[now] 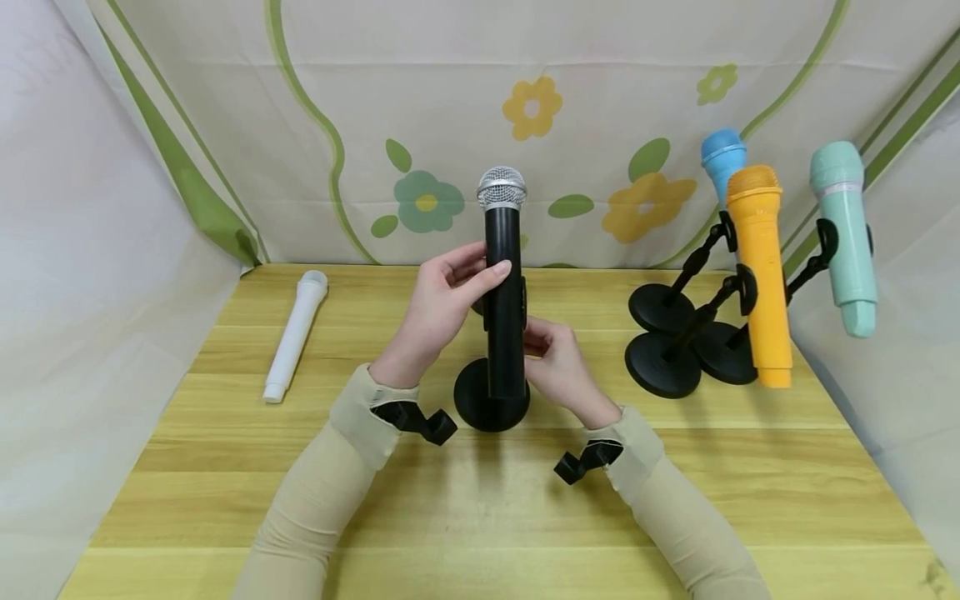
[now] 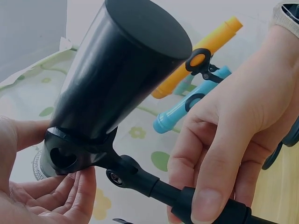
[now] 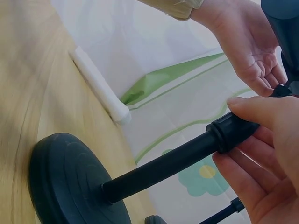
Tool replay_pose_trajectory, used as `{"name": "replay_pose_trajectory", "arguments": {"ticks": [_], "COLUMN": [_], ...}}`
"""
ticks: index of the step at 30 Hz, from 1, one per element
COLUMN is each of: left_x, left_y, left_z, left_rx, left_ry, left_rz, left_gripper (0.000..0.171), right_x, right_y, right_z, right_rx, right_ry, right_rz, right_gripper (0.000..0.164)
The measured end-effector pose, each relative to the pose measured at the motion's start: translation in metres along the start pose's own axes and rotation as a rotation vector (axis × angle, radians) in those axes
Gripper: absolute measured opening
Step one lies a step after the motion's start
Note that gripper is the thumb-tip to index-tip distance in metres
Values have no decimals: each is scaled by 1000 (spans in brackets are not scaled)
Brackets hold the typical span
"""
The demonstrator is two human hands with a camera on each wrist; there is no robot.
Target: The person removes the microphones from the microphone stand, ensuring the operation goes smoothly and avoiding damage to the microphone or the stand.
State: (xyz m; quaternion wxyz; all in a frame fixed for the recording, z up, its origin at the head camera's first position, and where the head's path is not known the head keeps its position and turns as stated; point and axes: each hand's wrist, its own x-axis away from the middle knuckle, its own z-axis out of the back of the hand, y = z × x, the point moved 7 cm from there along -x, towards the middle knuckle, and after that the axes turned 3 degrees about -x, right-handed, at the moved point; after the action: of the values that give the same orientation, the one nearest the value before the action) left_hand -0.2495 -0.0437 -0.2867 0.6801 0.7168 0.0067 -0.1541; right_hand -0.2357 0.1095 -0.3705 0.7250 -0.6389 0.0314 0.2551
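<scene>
A black microphone (image 1: 506,350) with a silver mesh head leans in the clip (image 2: 72,151) of a black desktop stand (image 1: 471,400). My left hand (image 1: 438,300) grips the microphone at the clip, thumb on the near side and fingers behind. Below it, my right hand (image 1: 564,371) pinches the ribbed collar (image 3: 229,133) of the stand's pole between thumb and fingers. The stand's round base (image 3: 70,182) rests on the table in the right wrist view. The microphone hides much of the pole in the head view.
A white microphone (image 1: 295,337) lies on the wooden table (image 1: 480,517) at the left. Blue (image 1: 723,158), orange (image 1: 761,267) and mint green (image 1: 847,225) microphones stand in black stands at the right. Part of another black stand (image 1: 477,306) shows behind my left hand. A flowered curtain (image 1: 450,108) hangs behind.
</scene>
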Motion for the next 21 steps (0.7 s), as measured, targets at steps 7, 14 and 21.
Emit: {"name": "replay_pose_trajectory", "arguments": {"ticks": [7, 14, 21], "left_x": [-1, -4, -9], "left_y": [2, 6, 6], "left_z": [0, 1, 2], "left_rx": [9, 4, 5], "left_ry": [-3, -4, -1], "left_rz": [-21, -24, -11], "left_gripper": [42, 41, 41], "right_x": [0, 1, 1], "right_y": [-1, -1, -1], "right_z": [0, 0, 1], "right_rx": [7, 6, 17], "right_ry": [-7, -8, -4], "right_rz": [2, 1, 19], "right_gripper": [18, 18, 17]}}
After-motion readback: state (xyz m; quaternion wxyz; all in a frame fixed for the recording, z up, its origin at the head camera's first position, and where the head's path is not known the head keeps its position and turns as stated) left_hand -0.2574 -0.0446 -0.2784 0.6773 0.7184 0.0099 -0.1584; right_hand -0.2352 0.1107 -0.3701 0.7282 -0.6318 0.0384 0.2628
